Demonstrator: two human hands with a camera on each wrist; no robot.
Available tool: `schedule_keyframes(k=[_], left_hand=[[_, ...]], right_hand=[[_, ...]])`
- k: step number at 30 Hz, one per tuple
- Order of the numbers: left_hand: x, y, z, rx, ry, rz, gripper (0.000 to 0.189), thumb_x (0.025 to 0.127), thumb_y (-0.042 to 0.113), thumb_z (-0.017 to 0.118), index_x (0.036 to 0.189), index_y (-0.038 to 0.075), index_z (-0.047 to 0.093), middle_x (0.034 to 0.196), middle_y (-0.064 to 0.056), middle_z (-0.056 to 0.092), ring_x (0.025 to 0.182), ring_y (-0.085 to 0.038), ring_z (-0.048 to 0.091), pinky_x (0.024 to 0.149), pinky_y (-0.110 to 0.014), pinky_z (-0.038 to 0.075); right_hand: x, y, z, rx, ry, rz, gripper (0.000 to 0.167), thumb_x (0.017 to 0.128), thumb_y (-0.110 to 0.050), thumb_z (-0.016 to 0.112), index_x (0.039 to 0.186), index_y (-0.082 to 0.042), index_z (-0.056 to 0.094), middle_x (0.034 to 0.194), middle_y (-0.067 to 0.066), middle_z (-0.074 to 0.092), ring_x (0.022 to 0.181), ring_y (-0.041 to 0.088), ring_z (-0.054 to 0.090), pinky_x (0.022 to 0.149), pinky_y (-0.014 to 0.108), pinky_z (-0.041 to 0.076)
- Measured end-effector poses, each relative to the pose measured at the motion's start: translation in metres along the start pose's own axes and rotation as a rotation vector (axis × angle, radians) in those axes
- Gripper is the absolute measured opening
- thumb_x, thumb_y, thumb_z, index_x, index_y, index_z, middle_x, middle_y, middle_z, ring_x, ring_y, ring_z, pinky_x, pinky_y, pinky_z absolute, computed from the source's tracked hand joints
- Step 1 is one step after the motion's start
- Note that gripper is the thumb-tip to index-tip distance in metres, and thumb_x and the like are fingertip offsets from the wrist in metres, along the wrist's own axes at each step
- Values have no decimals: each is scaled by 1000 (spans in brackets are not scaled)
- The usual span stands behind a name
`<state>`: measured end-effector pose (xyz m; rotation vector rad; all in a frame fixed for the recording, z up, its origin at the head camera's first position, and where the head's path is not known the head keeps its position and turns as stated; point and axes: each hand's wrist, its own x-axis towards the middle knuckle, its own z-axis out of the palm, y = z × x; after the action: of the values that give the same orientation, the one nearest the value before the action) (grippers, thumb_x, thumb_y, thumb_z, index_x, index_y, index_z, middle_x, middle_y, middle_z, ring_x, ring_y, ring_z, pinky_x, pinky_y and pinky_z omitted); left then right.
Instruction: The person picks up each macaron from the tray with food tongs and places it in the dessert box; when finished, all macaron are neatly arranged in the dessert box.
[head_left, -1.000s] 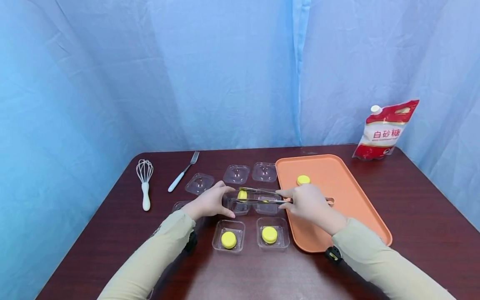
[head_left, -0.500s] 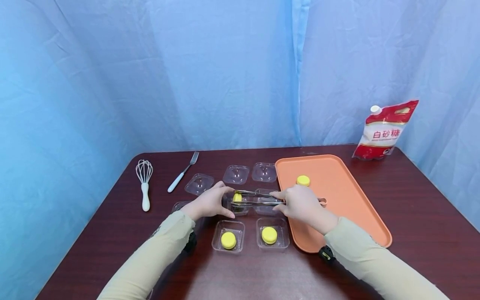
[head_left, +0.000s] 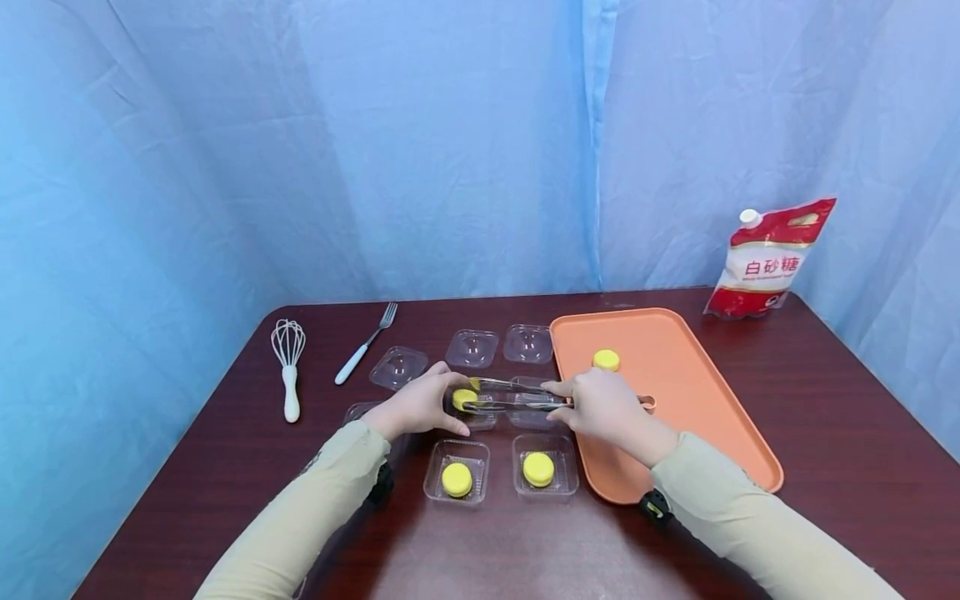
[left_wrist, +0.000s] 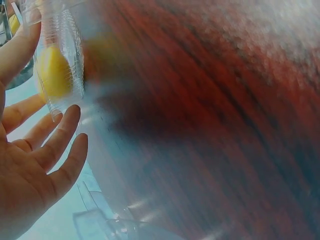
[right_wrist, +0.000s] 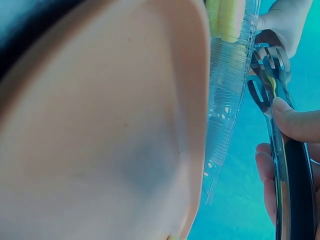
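My left hand (head_left: 423,404) holds a clear plastic box (head_left: 483,422) by its left side, thumb in front and fingers behind. Inside that box lies a yellow macaron (head_left: 462,399), also visible through the plastic as a yellow macaron (left_wrist: 54,72) in the left wrist view. My right hand (head_left: 611,412) grips metal tongs (right_wrist: 299,185), thumb on one arm and fingers on the other. The tongs' tips reach over the box, spread apart around the macaron; whether they touch it cannot be told. Another clear box (head_left: 534,419) sits under the tongs, to the right.
Two front boxes, left (head_left: 430,479) and right (head_left: 573,483), each contain a yellow macaron. An orange tray (head_left: 690,400) bears another macaron (head_left: 606,360). Several clear lids (head_left: 474,348) lie behind. A whisk (head_left: 291,375), fork (head_left: 363,348) and sugar pouch (head_left: 768,262) are farther out.
My right hand and the tongs have moved left. The macaron between the tips shifted left and went from standing on edge to lying flatter in the box. My left hand stayed put.
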<state>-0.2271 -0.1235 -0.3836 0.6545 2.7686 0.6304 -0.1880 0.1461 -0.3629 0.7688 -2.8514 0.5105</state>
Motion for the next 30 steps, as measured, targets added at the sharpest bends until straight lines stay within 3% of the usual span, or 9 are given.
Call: schedule_keyframes(k=[8,15,24,27,30], left_hand=[[1,0,0,-6,0,-1,70,69,31,85,129,11,56,106,-5,49,89,-17,52,83,-35,49],[1,1,0,-17,-8,-13,74,69,30,85,133,10,53,108,-6,48,85,-17,51,81,-34,47],[0,1,0,6,-11,-16,75,70,31,84,134,9,52,108,-6,48,88,-17,52,82,-35,48],[-1,2,0,4,-15,-20,75,70,31,83,134,9,51,108,-7,48,88,-16,52,82,-35,48],[-2,2,0,5,-17,-22,76,71,32,83,135,9,51,108,-6,48,86,-17,51,81,-35,48]], right_hand=[[-1,2,1,17,-8,15,42,77,-25,78,115,-9,70,37,-9,33,37,3,22,37,18,16],[-3,7,1,1,15,-35,46,74,-27,81,114,-7,70,49,-10,49,43,2,35,39,20,27],[-9,12,1,56,4,-24,51,74,-25,81,120,-7,67,46,-10,40,43,1,28,43,20,25],[-12,15,0,58,20,-33,51,73,-24,82,118,-7,67,53,-8,55,47,0,38,45,20,32],[-16,19,0,55,43,-51,50,71,-24,82,116,-7,68,74,-1,70,56,2,54,51,21,43]])
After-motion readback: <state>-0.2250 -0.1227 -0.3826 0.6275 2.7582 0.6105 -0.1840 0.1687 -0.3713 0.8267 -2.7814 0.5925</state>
